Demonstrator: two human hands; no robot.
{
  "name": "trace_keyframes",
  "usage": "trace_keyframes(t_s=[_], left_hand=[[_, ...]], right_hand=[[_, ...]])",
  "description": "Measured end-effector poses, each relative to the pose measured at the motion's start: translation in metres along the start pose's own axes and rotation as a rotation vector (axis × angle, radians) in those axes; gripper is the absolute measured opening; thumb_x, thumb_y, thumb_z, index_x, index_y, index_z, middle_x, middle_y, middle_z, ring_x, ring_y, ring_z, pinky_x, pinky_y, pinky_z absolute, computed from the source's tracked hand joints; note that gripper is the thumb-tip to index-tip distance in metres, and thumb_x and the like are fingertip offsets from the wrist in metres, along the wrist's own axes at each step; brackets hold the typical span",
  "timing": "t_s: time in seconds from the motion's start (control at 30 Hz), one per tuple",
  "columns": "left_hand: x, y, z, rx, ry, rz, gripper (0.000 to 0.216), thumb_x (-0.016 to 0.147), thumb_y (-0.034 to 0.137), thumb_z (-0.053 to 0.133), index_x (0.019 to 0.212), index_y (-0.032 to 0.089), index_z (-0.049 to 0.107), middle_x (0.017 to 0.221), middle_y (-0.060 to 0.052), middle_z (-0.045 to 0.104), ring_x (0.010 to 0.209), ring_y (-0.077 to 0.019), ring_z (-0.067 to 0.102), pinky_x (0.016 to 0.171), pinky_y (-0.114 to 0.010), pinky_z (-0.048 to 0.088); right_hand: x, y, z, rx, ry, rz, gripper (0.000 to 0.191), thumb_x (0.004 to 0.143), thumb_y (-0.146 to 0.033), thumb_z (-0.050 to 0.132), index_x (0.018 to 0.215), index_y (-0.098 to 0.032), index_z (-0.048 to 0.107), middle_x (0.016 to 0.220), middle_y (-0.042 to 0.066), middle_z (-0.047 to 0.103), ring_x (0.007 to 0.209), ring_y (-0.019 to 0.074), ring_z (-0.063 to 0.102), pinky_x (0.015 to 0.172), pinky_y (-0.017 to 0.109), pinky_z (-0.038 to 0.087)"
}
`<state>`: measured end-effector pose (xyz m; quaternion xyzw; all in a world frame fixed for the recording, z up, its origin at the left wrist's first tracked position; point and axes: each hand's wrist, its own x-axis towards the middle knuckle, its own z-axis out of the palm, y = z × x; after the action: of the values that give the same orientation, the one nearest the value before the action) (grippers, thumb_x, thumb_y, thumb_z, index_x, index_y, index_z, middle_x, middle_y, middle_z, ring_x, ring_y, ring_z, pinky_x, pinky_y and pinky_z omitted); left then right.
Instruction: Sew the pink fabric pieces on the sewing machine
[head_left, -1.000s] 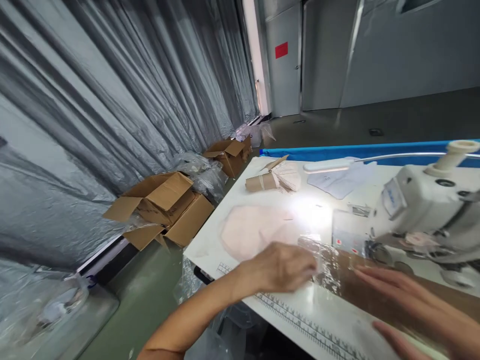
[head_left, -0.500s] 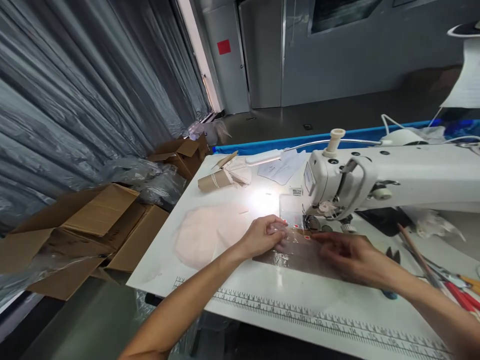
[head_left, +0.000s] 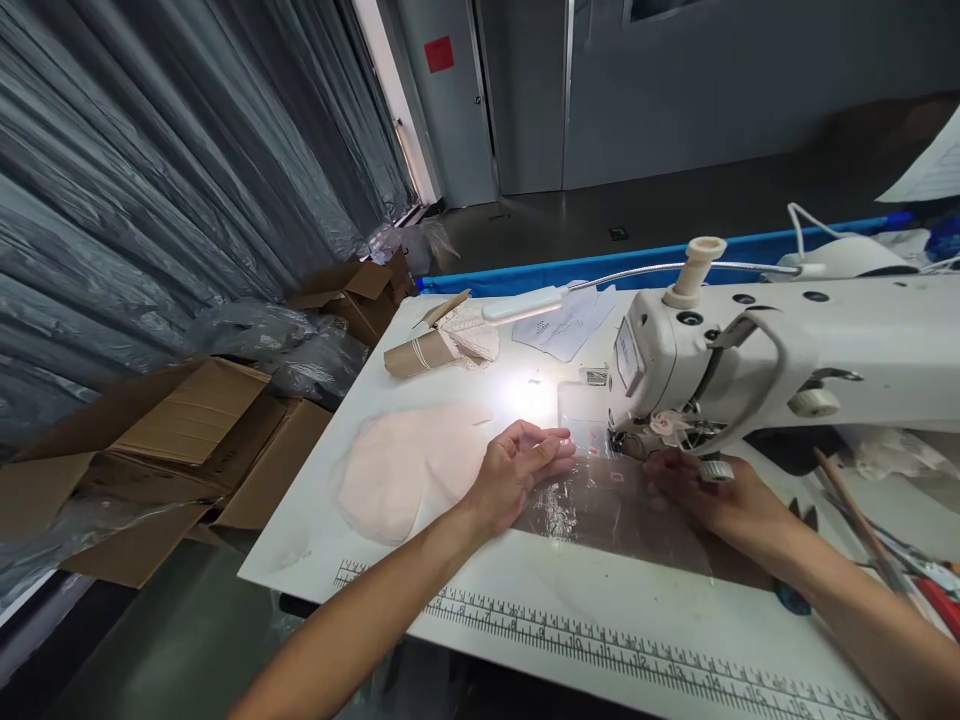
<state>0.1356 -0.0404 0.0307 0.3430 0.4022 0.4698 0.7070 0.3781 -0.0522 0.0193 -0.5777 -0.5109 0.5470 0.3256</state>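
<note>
A sheer brown fabric piece (head_left: pixel 637 530) lies on the sewing table, with a shiny clear film (head_left: pixel 559 505) bearing small red marks over its left part. My left hand (head_left: pixel 514 475) pinches the far left edge of the film, thumb against the fingers. Beside the presser foot, my right hand (head_left: pixel 709 490) has its fingers closed on the fabric's far edge; its fingertips are partly hidden behind the machine. The white sewing machine (head_left: pixel 660 350) stands just beyond both hands, its needle area close to the right fingertips.
Pale pink fabric pieces (head_left: pixel 386 470) lie to the left. Behind them are a cardboard roll with lace (head_left: pixel 420 355) and a paper sheet (head_left: pixel 562 325) under a lit lamp (head_left: pixel 525 305). Scissors (head_left: pixel 795 590) and other tools lie right. A ruler strip (head_left: pixel 540 625) runs along the front edge.
The view has shifted closer to the machine. My right hand has moved nearer the needle area, and the left fingers have drawn together at the film's edge.
</note>
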Motion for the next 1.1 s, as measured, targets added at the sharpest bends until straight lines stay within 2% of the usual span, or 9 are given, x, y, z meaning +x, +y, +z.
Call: trace_keyframes(t_s=[0.13, 0.3, 0.4, 0.53, 0.67, 0.77, 0.87, 0.97, 1.1], left_hand=[[0.0, 0.005, 0.001, -0.203, -0.073, -0.06, 0.03, 0.076, 0.023, 0.079, 0.078, 0.014, 0.05, 0.124, -0.014, 0.063, 0.114, -0.0253, 0.063, 0.105, -0.041, 0.046], [0.001, 0.001, 0.001, -0.243, -0.026, -0.067, 0.027, 0.079, 0.02, 0.074, 0.079, 0.016, 0.048, 0.109, -0.01, 0.068, 0.101, -0.02, 0.068, 0.1, -0.037, 0.049], [-0.001, -0.001, 0.002, -0.137, -0.019, -0.066, 0.025, 0.082, 0.023, 0.071, 0.082, 0.016, 0.047, 0.101, -0.009, 0.07, 0.093, -0.0182, 0.07, 0.096, -0.036, 0.051], [-0.002, 0.006, 0.002, 0.394, -0.035, 0.101, 0.021, 0.088, 0.033, 0.061, 0.094, 0.018, 0.048, 0.11, -0.01, 0.067, 0.091, -0.0193, 0.068, 0.089, -0.04, 0.053], [0.018, 0.02, 0.005, 1.331, -0.078, 0.465, 0.022, 0.094, 0.032, 0.049, 0.11, 0.018, 0.054, 0.111, -0.01, 0.063, 0.097, -0.0233, 0.061, 0.088, -0.045, 0.049], [0.051, 0.024, 0.012, 1.752, -0.166, 0.566, 0.026, 0.098, 0.03, 0.038, 0.107, 0.017, 0.058, 0.105, -0.01, 0.063, 0.094, -0.0251, 0.059, 0.083, -0.044, 0.047], [0.089, 0.022, 0.02, 1.929, -0.353, 0.663, 0.022, 0.094, 0.023, 0.042, 0.093, 0.015, 0.062, 0.1, -0.011, 0.062, 0.089, -0.0236, 0.059, 0.077, -0.037, 0.046], [0.116, 0.021, 0.026, 1.931, -0.518, 0.764, 0.018, 0.09, 0.014, 0.045, 0.087, 0.015, 0.063, 0.098, -0.009, 0.062, 0.089, -0.0205, 0.058, 0.08, -0.032, 0.046], [0.115, 0.024, 0.022, 1.888, -0.502, 0.821, 0.02, 0.09, 0.011, 0.043, 0.09, 0.014, 0.063, 0.102, -0.01, 0.062, 0.094, -0.0209, 0.057, 0.082, -0.032, 0.047]], right_hand=[[-0.004, -0.006, 0.002, 0.128, 0.024, 0.097, 0.033, 0.07, -0.053, 0.073, 0.08, -0.023, 0.065, 0.08, 0.004, 0.072, 0.081, 0.0252, 0.069, 0.078, 0.035, 0.057], [-0.005, -0.002, 0.006, 0.147, 0.056, 0.129, 0.036, 0.064, -0.052, 0.078, 0.078, -0.023, 0.062, 0.079, 0.005, 0.073, 0.086, 0.0293, 0.069, 0.084, 0.037, 0.054], [-0.005, 0.002, 0.007, 0.136, 0.083, 0.083, 0.039, 0.069, -0.058, 0.071, 0.081, -0.023, 0.061, 0.078, 0.005, 0.072, 0.079, 0.028, 0.07, 0.076, 0.036, 0.055], [-0.005, 0.003, -0.001, -0.269, 0.049, -0.058, 0.03, 0.078, -0.054, 0.06, 0.083, -0.024, 0.063, 0.062, 0.001, 0.066, 0.062, 0.0245, 0.064, 0.053, 0.032, 0.047], [-0.002, 0.004, -0.008, -0.67, 0.107, -0.204, 0.032, 0.086, -0.05, 0.046, 0.084, -0.026, 0.067, 0.056, 0.0, 0.06, 0.057, 0.0228, 0.059, 0.052, 0.031, 0.04], [-0.001, 0.004, -0.008, -0.739, 0.097, -0.262, 0.038, 0.09, -0.054, 0.041, 0.091, -0.025, 0.065, 0.056, 0.001, 0.059, 0.053, 0.0215, 0.056, 0.053, 0.032, 0.039], [-0.002, 0.002, -0.01, -0.712, 0.038, -0.261, 0.037, 0.086, -0.057, 0.049, 0.094, -0.024, 0.063, 0.056, -0.001, 0.058, 0.052, 0.0195, 0.055, 0.051, 0.031, 0.038], [-0.002, 0.0, -0.018, -0.685, -0.065, -0.215, 0.034, 0.08, -0.055, 0.059, 0.09, -0.022, 0.062, 0.06, -0.002, 0.059, 0.053, 0.0174, 0.055, 0.048, 0.029, 0.037], [-0.005, -0.002, -0.027, -0.675, -0.156, -0.152, 0.036, 0.078, -0.053, 0.062, 0.094, -0.021, 0.061, 0.065, -0.002, 0.059, 0.057, 0.017, 0.054, 0.05, 0.029, 0.038]])
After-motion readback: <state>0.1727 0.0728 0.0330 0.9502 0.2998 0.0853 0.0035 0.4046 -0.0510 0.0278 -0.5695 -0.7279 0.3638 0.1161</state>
